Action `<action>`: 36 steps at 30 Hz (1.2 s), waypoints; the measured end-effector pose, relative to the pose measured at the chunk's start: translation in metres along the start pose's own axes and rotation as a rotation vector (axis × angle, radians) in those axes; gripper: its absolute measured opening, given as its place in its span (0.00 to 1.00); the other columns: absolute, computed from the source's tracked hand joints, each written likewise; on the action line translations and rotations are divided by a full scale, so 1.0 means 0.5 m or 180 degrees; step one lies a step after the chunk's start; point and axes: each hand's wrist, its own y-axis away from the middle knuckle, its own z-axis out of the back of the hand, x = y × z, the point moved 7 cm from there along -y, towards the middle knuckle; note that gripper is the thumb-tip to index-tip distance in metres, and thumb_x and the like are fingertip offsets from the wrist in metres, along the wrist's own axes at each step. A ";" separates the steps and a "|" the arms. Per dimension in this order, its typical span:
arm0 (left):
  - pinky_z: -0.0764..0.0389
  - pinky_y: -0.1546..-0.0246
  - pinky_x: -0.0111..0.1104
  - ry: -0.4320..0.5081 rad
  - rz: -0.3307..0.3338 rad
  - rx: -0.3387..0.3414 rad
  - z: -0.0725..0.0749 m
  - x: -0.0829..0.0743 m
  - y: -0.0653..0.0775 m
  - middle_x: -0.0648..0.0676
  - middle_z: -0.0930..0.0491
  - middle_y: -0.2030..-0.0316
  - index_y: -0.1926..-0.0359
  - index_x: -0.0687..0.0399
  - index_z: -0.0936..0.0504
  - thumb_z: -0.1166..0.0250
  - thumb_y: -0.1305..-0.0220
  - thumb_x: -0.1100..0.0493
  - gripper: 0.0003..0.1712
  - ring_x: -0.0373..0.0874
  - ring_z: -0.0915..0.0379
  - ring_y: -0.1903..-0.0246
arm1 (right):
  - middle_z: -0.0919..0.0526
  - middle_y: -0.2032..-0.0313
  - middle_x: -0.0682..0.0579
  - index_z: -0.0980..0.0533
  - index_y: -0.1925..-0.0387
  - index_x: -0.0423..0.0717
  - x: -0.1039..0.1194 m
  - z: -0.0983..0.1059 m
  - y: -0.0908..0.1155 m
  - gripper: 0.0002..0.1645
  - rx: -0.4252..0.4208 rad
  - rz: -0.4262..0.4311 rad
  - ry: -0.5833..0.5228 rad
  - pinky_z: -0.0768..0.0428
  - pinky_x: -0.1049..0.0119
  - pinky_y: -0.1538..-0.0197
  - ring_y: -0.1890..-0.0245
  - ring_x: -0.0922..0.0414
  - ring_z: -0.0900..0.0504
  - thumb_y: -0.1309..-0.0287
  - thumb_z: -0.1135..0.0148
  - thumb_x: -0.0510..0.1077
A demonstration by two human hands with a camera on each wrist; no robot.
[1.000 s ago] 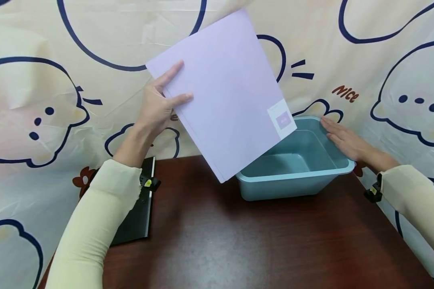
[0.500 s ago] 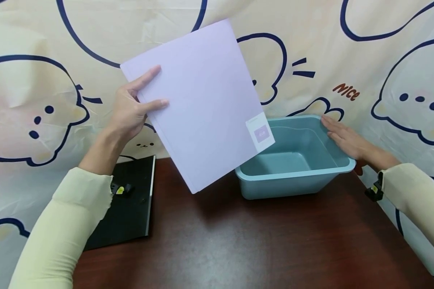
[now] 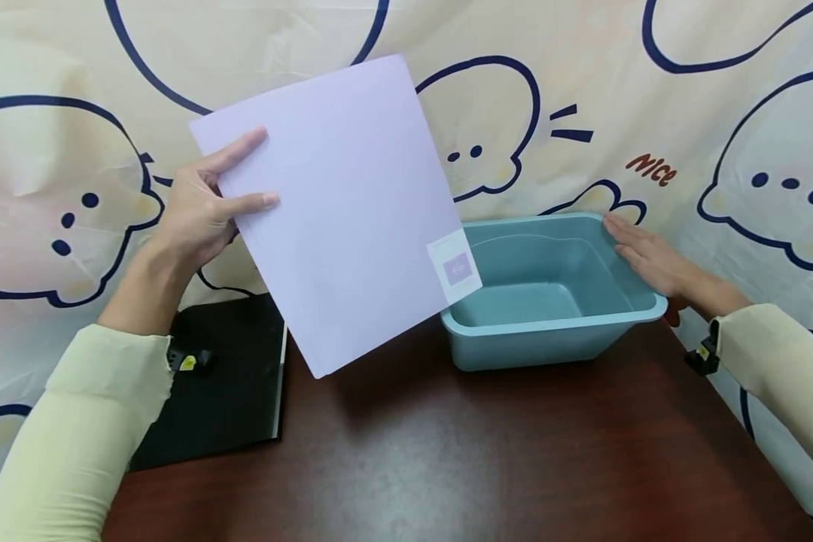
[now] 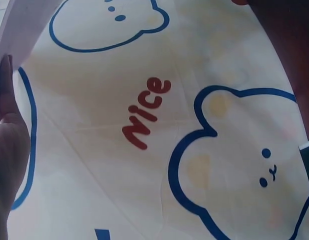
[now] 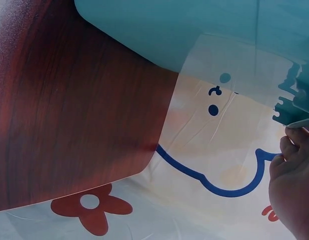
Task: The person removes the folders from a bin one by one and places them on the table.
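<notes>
In the head view my left hand pinches a lilac folder at its left edge. Thumb and index finger lie on its front; the other fingers are hidden behind. The folder hangs tilted above the table, a white label at its lower right corner, which overlaps the left end of a teal plastic basin. At the basin's right end my right hand holds the rim. The right wrist view shows curled fingers below the rim. Only a strip of the folder appears in the left wrist view.
A flat black object with a pale edge lies on the table's left side, partly under the left forearm. The dark red-brown table runs back to a cartoon-printed curtain. Its right edge passes below the right forearm.
My left hand has carried the folder left and slightly down, turning it a little more upright. More of the basin and the black object shows. My right hand stays at the basin's rim.
</notes>
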 end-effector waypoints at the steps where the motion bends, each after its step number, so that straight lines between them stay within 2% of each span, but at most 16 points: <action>1: 0.14 0.50 0.32 -0.0021 0.0012 0.0000 0.004 -0.003 0.006 0.53 0.48 0.18 0.23 0.48 0.27 0.33 0.40 0.84 0.48 0.58 0.47 0.22 | 0.59 0.16 0.37 0.58 0.14 0.44 0.001 0.001 0.001 0.37 -0.0004 0.0007 0.0006 0.56 0.26 0.23 0.17 0.32 0.59 0.15 0.65 0.50; 7: 0.14 0.51 0.36 -0.0017 0.0137 -0.0044 0.035 -0.006 0.045 0.52 0.51 0.18 0.22 0.45 0.29 0.34 0.38 0.83 0.47 0.59 0.47 0.23 | 0.58 0.16 0.37 0.58 0.15 0.43 0.006 0.002 0.005 0.37 0.0006 0.0040 0.0037 0.56 0.26 0.22 0.17 0.32 0.58 0.15 0.65 0.50; 11: 0.14 0.50 0.36 0.0036 0.0112 -0.0027 0.059 -0.009 0.068 0.53 0.52 0.17 0.22 0.49 0.29 0.35 0.38 0.84 0.47 0.57 0.45 0.25 | 0.58 0.16 0.37 0.58 0.15 0.43 0.009 0.003 0.008 0.37 0.0029 0.0060 0.0029 0.56 0.27 0.22 0.17 0.32 0.58 0.15 0.66 0.50; 17: 0.14 0.51 0.40 0.0190 0.0130 0.0089 0.092 -0.012 0.103 0.54 0.52 0.18 0.21 0.52 0.32 0.40 0.36 0.86 0.47 0.50 0.32 0.32 | 0.58 0.16 0.36 0.57 0.15 0.43 0.014 0.005 0.015 0.37 0.0014 0.0083 0.0055 0.56 0.27 0.22 0.17 0.32 0.58 0.15 0.65 0.49; 22: 0.12 0.55 0.41 0.0080 0.0296 0.0114 0.115 0.002 0.130 0.56 0.48 0.21 0.21 0.50 0.32 0.40 0.34 0.85 0.46 0.46 0.21 0.40 | 0.57 0.16 0.35 0.57 0.15 0.41 0.015 0.006 0.020 0.37 0.0003 0.0120 0.0069 0.56 0.26 0.22 0.17 0.32 0.58 0.15 0.65 0.49; 28: 0.12 0.57 0.43 -0.0034 0.0404 0.0302 0.127 0.029 0.133 0.58 0.44 0.24 0.20 0.51 0.33 0.42 0.33 0.85 0.45 0.46 0.16 0.43 | 0.57 0.16 0.35 0.57 0.15 0.41 0.021 0.009 0.023 0.37 0.0029 0.0084 0.0074 0.55 0.28 0.22 0.18 0.31 0.57 0.15 0.66 0.49; 36: 0.11 0.56 0.40 -0.0476 0.0687 0.0252 0.137 0.085 0.132 0.59 0.53 0.19 0.20 0.43 0.33 0.37 0.30 0.77 0.43 0.43 0.20 0.41 | 0.58 0.16 0.36 0.58 0.15 0.42 0.026 0.010 0.027 0.37 0.0050 0.0036 0.0109 0.55 0.26 0.23 0.18 0.31 0.58 0.15 0.65 0.50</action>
